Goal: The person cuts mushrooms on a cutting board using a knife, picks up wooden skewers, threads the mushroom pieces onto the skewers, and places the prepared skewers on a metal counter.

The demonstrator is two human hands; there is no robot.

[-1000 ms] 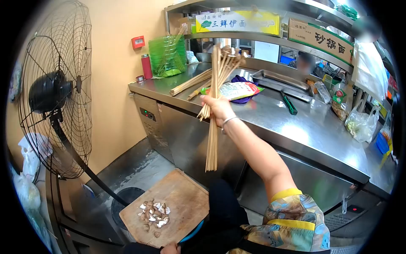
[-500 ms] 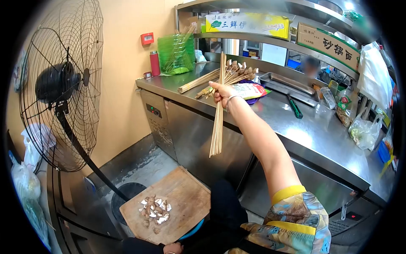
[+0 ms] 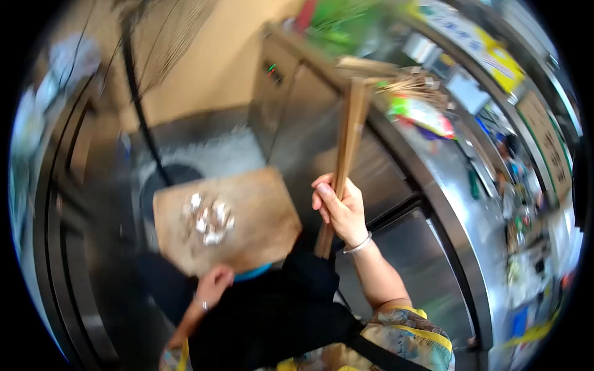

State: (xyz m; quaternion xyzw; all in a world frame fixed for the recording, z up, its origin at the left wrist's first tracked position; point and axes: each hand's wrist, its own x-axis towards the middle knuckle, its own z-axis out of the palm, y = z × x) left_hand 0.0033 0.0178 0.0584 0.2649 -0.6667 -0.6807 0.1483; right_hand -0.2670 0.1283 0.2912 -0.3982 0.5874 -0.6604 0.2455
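Note:
My right hand (image 3: 341, 207) is closed around a bundle of thin wooden skewers (image 3: 351, 136), held upright in front of the steel cabinet. My left hand (image 3: 215, 284) rests by the near edge of the wooden cutting board (image 3: 260, 207); its fingers are blurred and I cannot make out whether they hold anything. Cut mushroom pieces (image 3: 209, 219) lie in a pile on the left part of the board. On the counter, more skewers with mushroom pieces (image 3: 416, 85) lie beside a colourful packet (image 3: 427, 116).
The steel counter (image 3: 455, 179) curves along the right, with a green-handled tool (image 3: 474, 183) on it. A dark round bin (image 3: 167, 179) stands behind the board. The fan pole (image 3: 141, 117) rises at upper left. Plastic bags (image 3: 31, 136) hang at far left.
The view has swung down and right. My right hand has drawn back from the counter with the plain skewers, leaving the mushroom skewers there. My left hand shows more fully beside the board.

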